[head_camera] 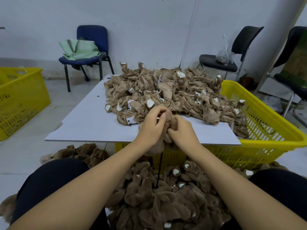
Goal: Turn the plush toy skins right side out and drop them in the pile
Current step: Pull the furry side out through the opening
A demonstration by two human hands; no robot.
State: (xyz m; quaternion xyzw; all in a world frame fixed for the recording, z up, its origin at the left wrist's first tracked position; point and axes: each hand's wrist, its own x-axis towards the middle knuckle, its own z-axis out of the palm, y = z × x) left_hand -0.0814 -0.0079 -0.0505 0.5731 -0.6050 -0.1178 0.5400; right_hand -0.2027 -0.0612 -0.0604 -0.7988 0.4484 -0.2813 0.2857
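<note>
One brown plush toy skin [169, 120] is bunched between both hands above the near edge of the white board [86, 120]. My left hand [152, 125] grips its upper part with curled fingers. My right hand [181, 131] pinches the fabric from the right. A heap of inside-out tan skins [167, 92] with white patches covers the far right of the board. A pile of fluffy brown skins turned right side out [166, 196] lies on the floor between my knees.
A yellow crate [259, 118] stands under and right of the board, another yellow crate [20, 97] at the left. A blue chair [89, 47] with a green bag and two dark chairs [232, 52] line the back wall. A thin black rod [159, 170] stands below the board.
</note>
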